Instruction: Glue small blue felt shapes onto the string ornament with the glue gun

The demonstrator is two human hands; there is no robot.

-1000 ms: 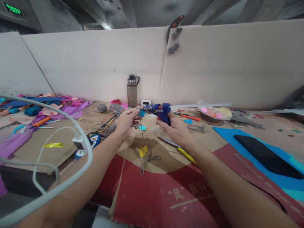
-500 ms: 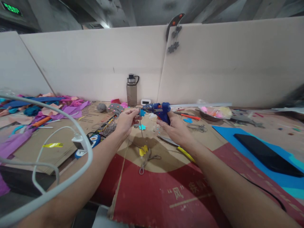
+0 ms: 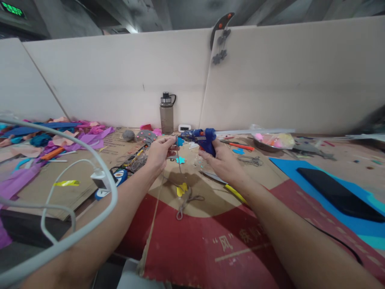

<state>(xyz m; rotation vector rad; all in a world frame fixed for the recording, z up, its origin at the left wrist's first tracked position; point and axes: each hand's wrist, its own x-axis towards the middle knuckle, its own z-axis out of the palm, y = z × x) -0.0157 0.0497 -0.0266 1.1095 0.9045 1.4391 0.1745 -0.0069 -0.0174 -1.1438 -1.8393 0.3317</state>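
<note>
My right hand (image 3: pixel 221 158) is wrapped around the handle of a blue hot glue gun (image 3: pixel 206 139), its nozzle pointing left with a long clear glue stick (image 3: pixel 255 131) out the back. In a pinch, my left hand (image 3: pixel 162 151) holds a blue felt cutout (image 3: pixel 180 141) close to the nozzle; whether they touch I cannot tell. From the left fingers a grey-brown cord (image 3: pixel 179 162) hangs down towards a yellow heart-like cutout (image 3: pixel 181 189) and a looped end (image 3: pixel 179 214) on the cardboard. A light-blue flower cutout (image 3: pixel 180 160) appears just below my left fingers.
Scissors with yellow handles (image 3: pixel 236 194) lie under my right forearm. A black phone (image 3: pixel 338 194) rests on blue sheets at right. White cables (image 3: pixel 112 192) cross the left foreground. A bottle (image 3: pixel 167 114), small white clock (image 3: pixel 184 128) and bowl (image 3: pixel 267 145) stand at the back.
Both hands, the glue gun and the blue cutout stay almost where they were. The whole view has shifted very slightly.
</note>
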